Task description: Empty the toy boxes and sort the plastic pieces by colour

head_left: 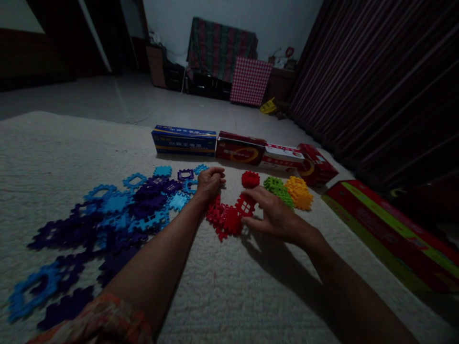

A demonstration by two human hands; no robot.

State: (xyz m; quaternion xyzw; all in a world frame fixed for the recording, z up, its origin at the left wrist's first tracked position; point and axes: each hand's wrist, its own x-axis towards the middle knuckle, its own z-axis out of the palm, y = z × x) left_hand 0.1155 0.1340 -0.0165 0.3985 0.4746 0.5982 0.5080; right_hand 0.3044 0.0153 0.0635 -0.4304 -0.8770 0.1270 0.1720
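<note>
My left hand is closed, its fingers curled inward just beyond the red pile; whether anything is inside them is hidden. A red interlocking tile with a four-pane window sits between the thumb and fingers of my right hand, at the right side of the pile. Several red interlocking tiles lie together on the pale quilted mat. Just past my right hand are a small red stack, green tiles and yellow-orange tiles.
Many dark purple tiles and light blue tiles spread across the left of the mat. A blue box, a dark red box and a red-and-white box stand in a row behind. A long red-and-yellow box lies right.
</note>
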